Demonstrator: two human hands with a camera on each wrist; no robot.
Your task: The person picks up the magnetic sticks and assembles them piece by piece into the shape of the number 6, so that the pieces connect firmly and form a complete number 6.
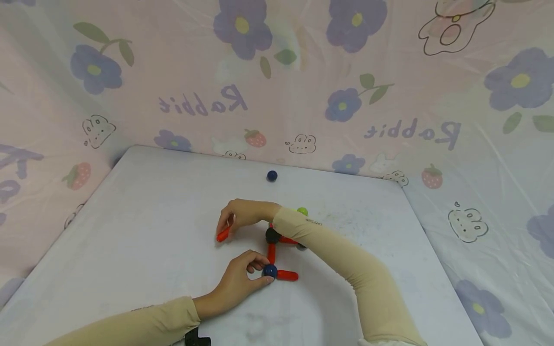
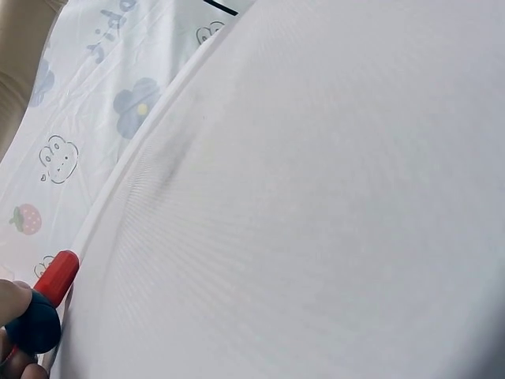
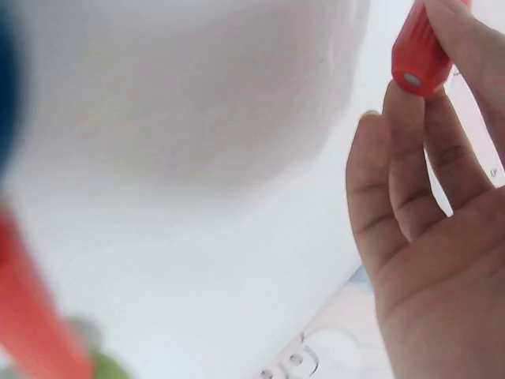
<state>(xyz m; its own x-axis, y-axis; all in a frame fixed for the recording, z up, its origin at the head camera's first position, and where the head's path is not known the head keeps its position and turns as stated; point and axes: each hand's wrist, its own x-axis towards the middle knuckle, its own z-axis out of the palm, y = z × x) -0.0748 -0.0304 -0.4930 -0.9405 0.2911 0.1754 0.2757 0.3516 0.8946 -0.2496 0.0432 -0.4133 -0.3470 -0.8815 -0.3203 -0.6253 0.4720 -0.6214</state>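
My left hand (image 1: 235,281) pinches a dark blue ball (image 1: 270,271) between thumb and fingers. From this ball a red rod (image 1: 287,275) sticks out to the right, and a second red rod (image 1: 271,253) runs up to a black ball (image 1: 272,235). Another red rod leads right from the black ball toward a dark ball partly behind my right sleeve. Reaching across above this structure, my right hand (image 1: 242,213) holds a separate red rod (image 3: 422,55) between thumb and fingers. A small metal disc shows in that rod's end in the right wrist view.
A loose dark blue ball (image 1: 271,176) lies near the table's far edge. A lime green ball (image 1: 302,211) shows just beyond my right sleeve. At the front edge is a black object (image 1: 197,338). Patterned curtains (image 1: 277,96) surround the white table (image 1: 151,202).
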